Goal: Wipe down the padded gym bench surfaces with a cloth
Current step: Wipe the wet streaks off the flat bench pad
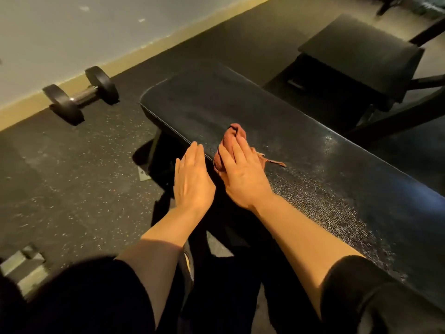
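The right hand is pressing down on the reddish-brown cloth, fingers laid over it and bunching it against the pad; whether the fingertips are curling under the fabric cannot be told from here. The cloth is lying crumpled on the long black bench pad, close to its near-left edge, with 1 thin corner trailing out to the right of the hand. The left hand is hovering just beside the right one, fingers straight and together, holding nothing, its fingertips reaching the pad's edge and the rest of it hanging over the side of the bench.

The pad is running diagonally from the upper left toward the lower right, and its surface is showing a speckled sheen around and below the right forearm. Both forearms are bare, and dark sleeves are ending near the elbows.

Beyond the far end of the pad, a 2nd black padded seat is sitting on a dark metal frame at the upper right. On the dark speckled rubber floor to the left, 1 black dumbbell is lying near the pale wall and its yellowish baseboard. A grey metal piece is showing at the lower-left edge, too blurred to identify.
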